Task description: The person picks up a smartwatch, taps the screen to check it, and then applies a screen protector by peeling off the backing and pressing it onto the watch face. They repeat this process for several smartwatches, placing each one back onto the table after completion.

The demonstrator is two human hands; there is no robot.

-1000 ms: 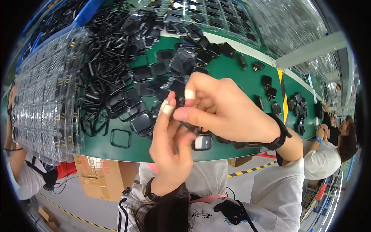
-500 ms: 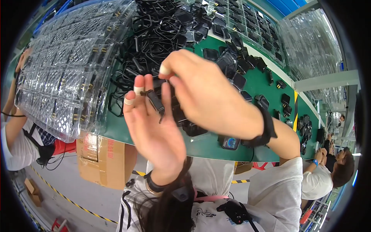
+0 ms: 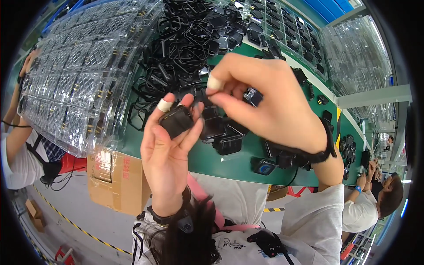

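Observation:
My left hand (image 3: 165, 152), palm up with a white cot on one finger, has its thumb and fingers bent around a squarish black watch case (image 3: 177, 122). Right beside it, my right hand (image 3: 276, 101) is above the bench, with thumb and forefinger brought together in a pinch. What that pinch holds, if anything, is too small or hidden to make out. A shiny dark piece (image 3: 252, 96) shows below the right palm; I cannot tell whether the curled fingers hold it. Several black watch cases (image 3: 228, 143) lie on the green bench under my hands.
A tangled heap of black frames (image 3: 190, 44) fills the far middle. Stacked clear plastic trays (image 3: 84, 79) stand at left, and a filled tray (image 3: 291, 31) lies far right. A cardboard box (image 3: 117, 183) is below the bench. Co-workers sit at left and right.
The small black piece lying on my left fingers has given way to a squarish black face, gripped by the now curled fingers. My right hand has moved right and slightly down.

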